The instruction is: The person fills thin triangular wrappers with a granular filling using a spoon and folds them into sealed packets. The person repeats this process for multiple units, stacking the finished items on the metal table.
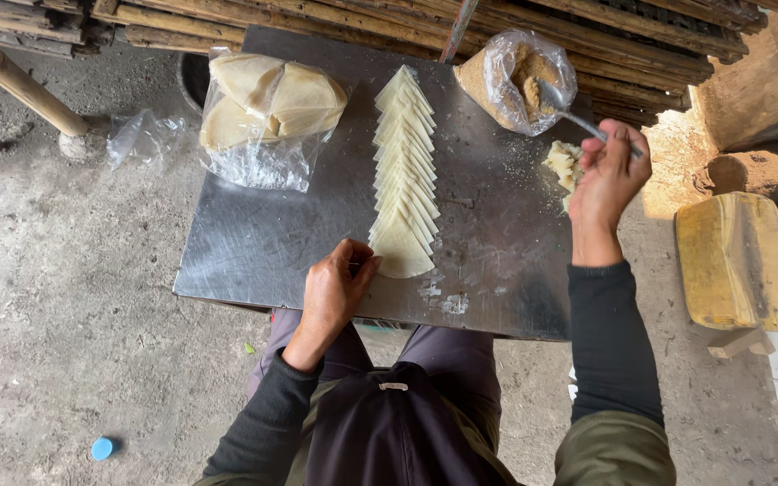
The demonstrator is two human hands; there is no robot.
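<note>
1. Nearest me: dark cap and dark sleeves of the person whose view I am watching, seated at a metal tray point(254, 261) set on the lap.

2. Left hand point(339, 283): resting on the tray's near part, fingers curled loosely together, fingertips touching the near edge of the closest wrapper. It clamps nothing that I can make out.

3. Row of wrappers point(404, 171): pale, fan-shaped dough sheets laid overlapping in one line from the near middle of the tray toward its far edge. All lie flat and bare; none in the row shows filling.

4. Right hand point(607, 175): raised over the tray's right side, fingers closed on the handle of a spoon point(569, 112).

5. Small heap of pale pieces point(564, 164): just beside the right hand on the tray; I cannot tell whether they are folded and finished.

6. Bag of brown filling point(511, 76): clear plastic, open, at the far right corner; the spoon's bowl sits in it.

7. Bag of spare wrappers point(267, 112): clear plastic, far left, well stocked.

8. Judgement: laying-out looks done, filling barely begun, most work remains.

9. Beyond: bamboo poles point(407, 18), yellow can point(736, 261) on the ground at right.
</note>
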